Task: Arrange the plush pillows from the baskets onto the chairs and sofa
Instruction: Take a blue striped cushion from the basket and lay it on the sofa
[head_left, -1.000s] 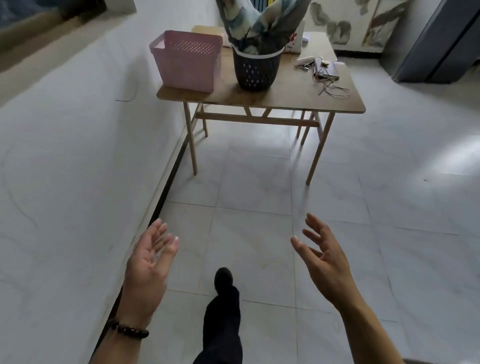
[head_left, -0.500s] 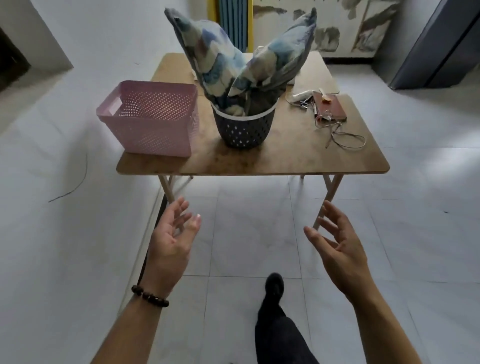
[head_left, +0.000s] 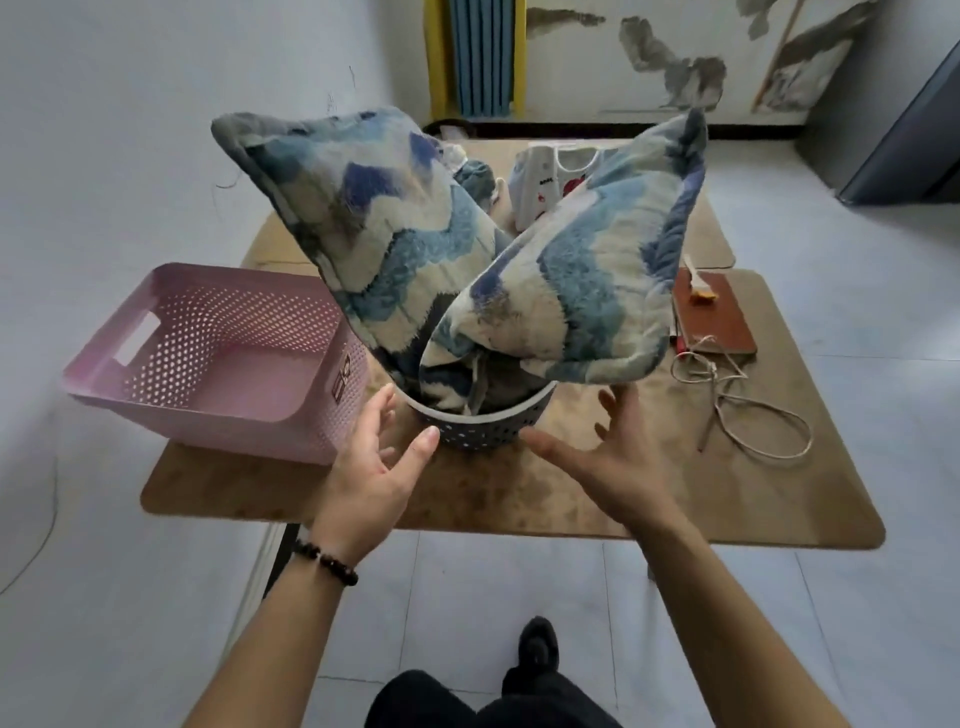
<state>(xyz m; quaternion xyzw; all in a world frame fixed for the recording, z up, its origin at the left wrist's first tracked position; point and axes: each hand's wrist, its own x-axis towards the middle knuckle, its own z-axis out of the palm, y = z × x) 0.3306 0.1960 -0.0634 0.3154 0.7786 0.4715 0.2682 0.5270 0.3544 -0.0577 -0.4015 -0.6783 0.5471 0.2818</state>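
Note:
Two plush pillows with a blue and cream wave pattern stand stuffed in a dark round basket (head_left: 488, 431) on the wooden table (head_left: 519, 499). The left pillow (head_left: 379, 223) leans left, the right pillow (head_left: 582, 280) leans right. My left hand (head_left: 374, 467) is open just left of the basket's rim, fingers apart, holding nothing. My right hand (head_left: 597, 462) is open just right of the basket, under the right pillow's lower edge, also holding nothing. An empty pink perforated basket (head_left: 223, 358) sits at the table's left.
A brown notebook (head_left: 714, 317) and a looped cord (head_left: 748, 410) lie on the table's right side. A white bag (head_left: 545, 182) stands behind the pillows. A white wall runs along the left; tiled floor lies to the right and below.
I have walked up to the table. Both open hands have risen from over the floor to either side of the dark basket.

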